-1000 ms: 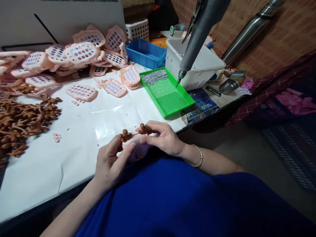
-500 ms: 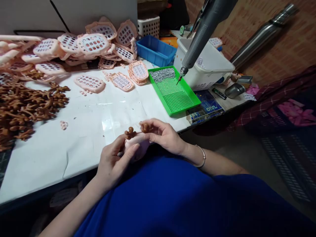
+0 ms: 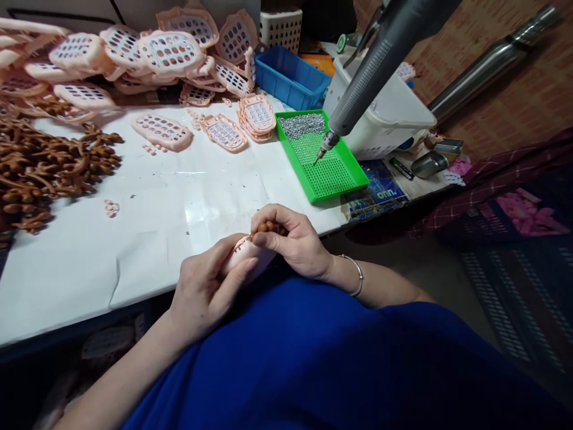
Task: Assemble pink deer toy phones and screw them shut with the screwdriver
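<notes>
My left hand [image 3: 199, 283] is closed around a pale pink plastic shell [image 3: 245, 253], thumb on its near face, just off the table's front edge. Small brown marks or bits show along the shell's upper rim. Beside it, my right hand [image 3: 299, 243] pinches a knobbly brown plastic piece [image 3: 270, 227] against that rim; the fingers cover part of it. Above the green tray hangs a grey electric screwdriver [image 3: 358, 89], its bit pointing down, apart from both hands.
A green perforated tray [image 3: 316, 194] holds small silver screws. Brown plastic pieces [image 3: 49, 173] are heaped at left. Pink shells with holed faces [image 3: 170, 51] pile up behind. A blue bin [image 3: 290, 77] and white basket [image 3: 385, 122] stand at the back right.
The brown knob by my left fingers no longer stands on the shell's rim; brown knobs now show bunched in my right fingers. My view has shifted slightly, and the screwdriver's bit sits lower over the tray.
</notes>
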`<state>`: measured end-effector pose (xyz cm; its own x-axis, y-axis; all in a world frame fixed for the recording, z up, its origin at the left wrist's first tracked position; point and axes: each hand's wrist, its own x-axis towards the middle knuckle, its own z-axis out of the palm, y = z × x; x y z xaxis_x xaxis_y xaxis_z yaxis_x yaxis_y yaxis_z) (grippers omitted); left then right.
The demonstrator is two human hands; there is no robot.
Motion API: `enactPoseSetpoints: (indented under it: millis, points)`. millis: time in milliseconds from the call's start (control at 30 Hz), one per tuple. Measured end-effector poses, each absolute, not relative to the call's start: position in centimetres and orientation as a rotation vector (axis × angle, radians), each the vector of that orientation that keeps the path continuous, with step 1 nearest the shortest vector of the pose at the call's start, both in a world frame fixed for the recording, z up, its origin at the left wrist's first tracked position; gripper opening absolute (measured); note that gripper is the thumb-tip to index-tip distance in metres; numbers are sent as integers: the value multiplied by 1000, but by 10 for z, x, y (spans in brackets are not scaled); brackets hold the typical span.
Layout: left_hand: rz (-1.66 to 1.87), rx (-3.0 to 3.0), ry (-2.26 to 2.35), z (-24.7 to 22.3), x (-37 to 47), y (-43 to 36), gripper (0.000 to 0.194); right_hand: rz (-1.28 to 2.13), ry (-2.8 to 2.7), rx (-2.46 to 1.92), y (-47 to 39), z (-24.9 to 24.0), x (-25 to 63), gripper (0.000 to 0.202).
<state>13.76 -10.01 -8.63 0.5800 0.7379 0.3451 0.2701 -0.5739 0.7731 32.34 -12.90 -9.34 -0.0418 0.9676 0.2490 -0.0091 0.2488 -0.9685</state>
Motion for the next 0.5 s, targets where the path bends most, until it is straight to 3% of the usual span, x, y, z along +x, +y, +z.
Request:
enactPoseSetpoints:
  millis: [133,333,500]
  points:
    - [904,2184,820,-90,135,-104,21,832,-1554,-914,-127,-92,326,31]
    - [975,2415,817,-94,130,-109,21,901,-1765,-966,-128,-84,336,23]
    - [979,2409,770,-93,133,-108,18,565,-1798,-933,-131,-91,330,25]
